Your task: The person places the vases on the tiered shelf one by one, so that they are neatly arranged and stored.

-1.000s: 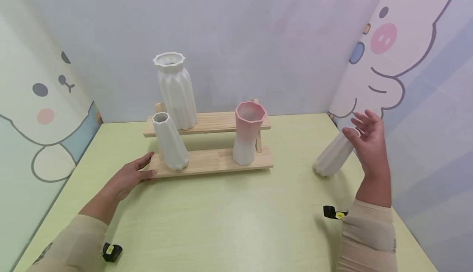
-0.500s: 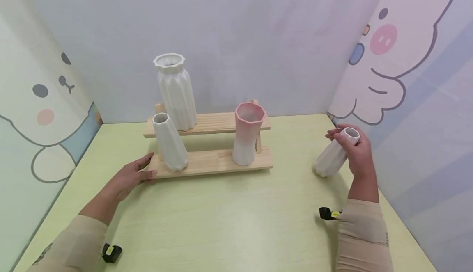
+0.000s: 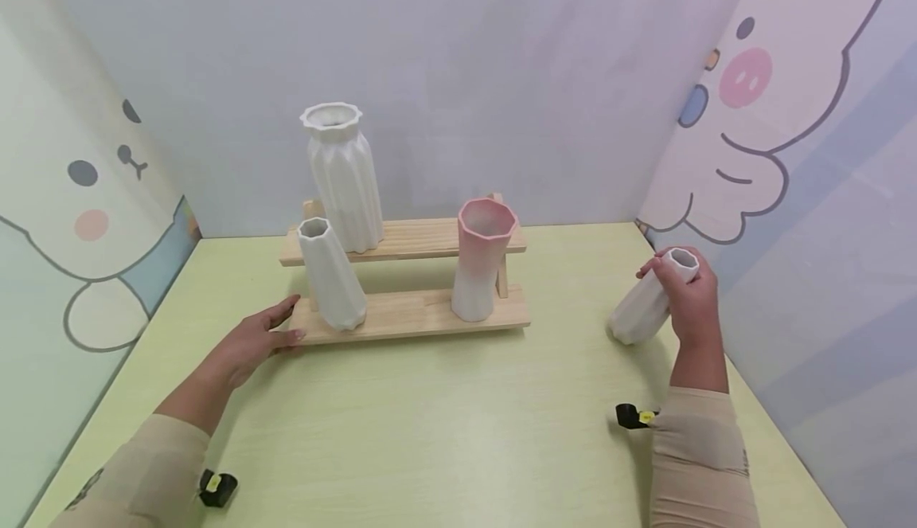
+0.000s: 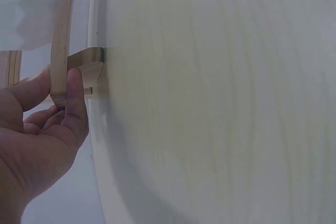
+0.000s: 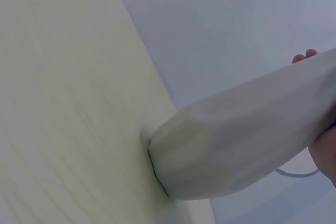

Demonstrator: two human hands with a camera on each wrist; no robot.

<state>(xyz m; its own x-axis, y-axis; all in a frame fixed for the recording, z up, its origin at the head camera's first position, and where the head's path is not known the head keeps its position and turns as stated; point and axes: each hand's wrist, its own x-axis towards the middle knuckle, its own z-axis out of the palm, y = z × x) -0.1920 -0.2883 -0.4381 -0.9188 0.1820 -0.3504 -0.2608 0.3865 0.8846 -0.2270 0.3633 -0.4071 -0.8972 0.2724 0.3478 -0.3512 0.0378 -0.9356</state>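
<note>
A slim white faceted vase (image 3: pixel 641 309) stands at the right of the table, its base close on the tabletop in the right wrist view. My right hand (image 3: pixel 695 297) grips it near the rim, fingers wrapped behind and thumb in front. On the left, my left hand (image 3: pixel 251 345) pinches the end of the lower board of a two-tier wooden shelf (image 3: pixel 408 313); the left wrist view shows thumb and fingers on both faces of that board (image 4: pixel 62 40). The lower tier bears another slim white vase (image 3: pixel 333 281) and a pink-and-white vase (image 3: pixel 478 265).
A taller white vase (image 3: pixel 345 181) with a scalloped rim stands on the upper tier, at the left. Pale green tabletop (image 3: pixel 444 416) lies in front of the shelf. Cartoon-printed curtains (image 3: pixel 752 114) enclose the back and sides.
My right hand has come down and leftward from beside the slim vase's rim and closed round its neck. The left hand keeps its hold on the shelf.
</note>
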